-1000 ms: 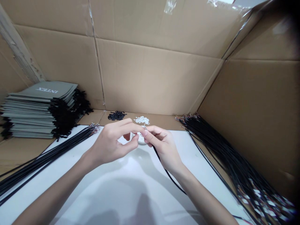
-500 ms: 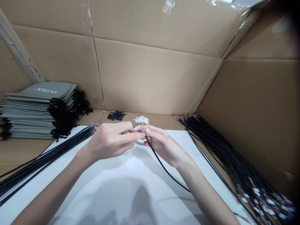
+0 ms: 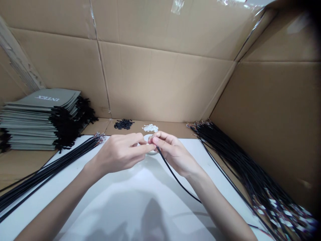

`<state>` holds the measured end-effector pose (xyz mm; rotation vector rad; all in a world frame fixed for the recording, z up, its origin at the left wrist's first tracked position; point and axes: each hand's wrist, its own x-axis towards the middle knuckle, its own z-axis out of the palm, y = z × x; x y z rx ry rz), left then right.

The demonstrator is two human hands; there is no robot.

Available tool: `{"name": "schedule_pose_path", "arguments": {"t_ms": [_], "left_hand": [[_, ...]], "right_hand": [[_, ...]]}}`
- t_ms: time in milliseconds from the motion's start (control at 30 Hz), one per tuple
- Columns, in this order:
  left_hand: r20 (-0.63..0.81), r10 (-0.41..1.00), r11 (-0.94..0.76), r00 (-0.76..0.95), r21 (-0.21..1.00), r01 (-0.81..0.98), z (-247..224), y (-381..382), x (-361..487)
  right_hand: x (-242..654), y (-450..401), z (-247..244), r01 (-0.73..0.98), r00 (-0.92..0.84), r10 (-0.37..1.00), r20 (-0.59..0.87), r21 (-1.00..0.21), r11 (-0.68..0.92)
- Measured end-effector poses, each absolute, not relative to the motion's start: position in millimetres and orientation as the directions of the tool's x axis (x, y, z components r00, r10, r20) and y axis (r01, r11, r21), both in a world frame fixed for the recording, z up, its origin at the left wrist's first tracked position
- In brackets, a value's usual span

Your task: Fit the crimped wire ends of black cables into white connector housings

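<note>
While a cable bundle (image 3: pixel 57 165) is lying at left, the left hand (image 3: pixel 120 152) is meeting the end of a black cable (image 3: pixel 175 177) mid-scene, its grip impossible to tell; the right hand (image 3: pixel 174 152) is pinching that end, and a cable pile (image 3: pixel 240 160) is lying at right.

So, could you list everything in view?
Cardboard: several, brown, back and sides
Tape: several, clear, on cardboard
Table: one, white, centre
Stack: one, grey, far left
Strips: many, black, stack's sides
Left cables: many, black, left
Right cables: many, black, right
Black bits: many, black, back centre
White bits: many, white, beside black bits
Round object: one, white, table's far edge
Cable end: one, black-red, lower right
Held cable: one, black, centre
Left hand: one, bare, at held cable
Right hand: one, bare, on held cable
</note>
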<state>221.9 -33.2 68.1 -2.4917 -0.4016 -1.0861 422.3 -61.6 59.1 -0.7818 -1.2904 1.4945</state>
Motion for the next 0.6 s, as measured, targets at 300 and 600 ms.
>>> {"name": "schedule_pose_path", "arguments": {"t_ms": [300, 600], "left_hand": [[0.760, 0.288, -0.948, 0.583, 0.141, 0.285, 61.2, -27.3, 221.4], [0.729, 0.342, -0.940, 0.593, 0.266, 0.215, 62.9, -29.5, 220.7]], "right_hand": [[418.5, -59.6, 60.0, -0.330, -0.267, 0.957, 0.117, -0.944, 0.024], [423.6, -55.8, 56.8, -0.411, -0.313, 0.943, 0.117, -0.911, -0.023]]}}
